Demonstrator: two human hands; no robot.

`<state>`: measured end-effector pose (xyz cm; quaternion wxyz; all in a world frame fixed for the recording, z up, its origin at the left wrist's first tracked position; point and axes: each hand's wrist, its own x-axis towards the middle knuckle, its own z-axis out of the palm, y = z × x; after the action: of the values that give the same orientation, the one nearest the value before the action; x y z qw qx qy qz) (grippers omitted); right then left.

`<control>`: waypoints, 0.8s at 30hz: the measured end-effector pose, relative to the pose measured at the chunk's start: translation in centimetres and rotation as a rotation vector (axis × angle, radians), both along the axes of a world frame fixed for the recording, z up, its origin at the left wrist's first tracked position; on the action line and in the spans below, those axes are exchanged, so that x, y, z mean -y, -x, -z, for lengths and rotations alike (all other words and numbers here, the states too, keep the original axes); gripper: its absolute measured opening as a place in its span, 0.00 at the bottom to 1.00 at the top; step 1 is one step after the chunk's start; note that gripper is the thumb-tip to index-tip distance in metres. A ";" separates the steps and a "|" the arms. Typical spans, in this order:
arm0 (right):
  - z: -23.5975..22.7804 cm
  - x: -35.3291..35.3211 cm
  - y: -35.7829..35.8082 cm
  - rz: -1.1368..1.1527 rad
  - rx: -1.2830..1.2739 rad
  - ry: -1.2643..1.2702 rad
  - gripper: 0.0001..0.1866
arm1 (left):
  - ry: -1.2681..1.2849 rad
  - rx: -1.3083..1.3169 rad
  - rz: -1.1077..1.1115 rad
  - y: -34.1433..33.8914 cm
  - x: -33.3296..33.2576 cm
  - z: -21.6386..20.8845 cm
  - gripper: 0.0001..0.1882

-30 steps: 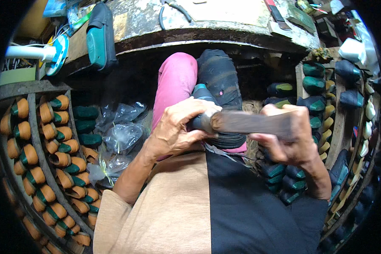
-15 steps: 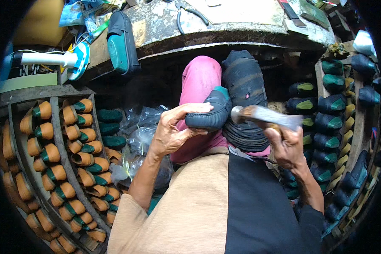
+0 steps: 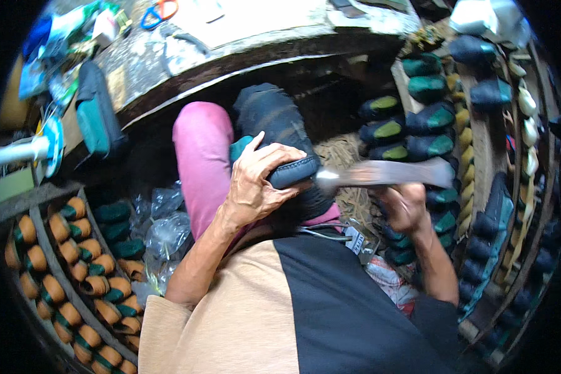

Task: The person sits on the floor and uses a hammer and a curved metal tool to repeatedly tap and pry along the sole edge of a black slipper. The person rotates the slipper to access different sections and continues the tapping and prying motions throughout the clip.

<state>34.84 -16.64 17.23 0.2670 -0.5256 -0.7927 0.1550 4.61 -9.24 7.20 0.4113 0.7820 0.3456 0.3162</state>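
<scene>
Over my lap, my left hand (image 3: 258, 177) is closed round a dark shoe (image 3: 293, 172) with stitching along its edge. A green part of the shoe shows behind my fingers. My right hand (image 3: 404, 207) grips a hammer (image 3: 386, 174), blurred by motion. The hammer's head is at the shoe's right end; whether it touches cannot be told. Beneath the shoe are my two knees, one in pink cloth (image 3: 201, 140) and one wrapped in black cloth (image 3: 274, 115).
A worn workbench (image 3: 262, 53) ahead carries blue-and-orange scissors (image 3: 159, 14) and a dark green-and-black shoe (image 3: 95, 112) at its left edge. Racks of orange shoes (image 3: 43, 258) stand at left, with dark green-tipped shoes (image 3: 431, 115) at right. Clear plastic bags (image 3: 168, 234) lie beside my left knee.
My view has swung to the right. The shoe has turned in my left hand, its stitched end now facing the hammer. Both hands keep their hold.
</scene>
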 end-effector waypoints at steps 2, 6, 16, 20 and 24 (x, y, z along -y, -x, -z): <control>-2.4 -2.4 -1.1 0.056 0.328 0.316 0.15 | -0.049 -0.056 0.017 -1.7 -0.3 0.3 0.26; -5.7 -4.4 -1.2 0.056 0.171 0.073 0.18 | -0.065 -0.078 -0.016 -3.4 -0.4 0.4 0.26; 0.5 -5.5 -2.6 0.259 0.083 0.346 0.23 | 0.082 -0.030 0.030 -0.7 -1.7 -0.9 0.32; 4.8 -1.0 0.2 0.478 -0.409 0.477 0.32 | 0.654 0.193 -0.260 1.8 -5.4 -6.0 0.27; 9.0 1.6 1.3 0.593 -0.586 0.531 0.32 | 0.157 -0.014 -0.354 1.4 -3.6 -10.1 0.32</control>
<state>33.52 -18.27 8.22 0.3681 -0.7129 -0.4335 0.4103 3.26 -5.60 17.30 0.4067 0.6767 0.5042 0.3500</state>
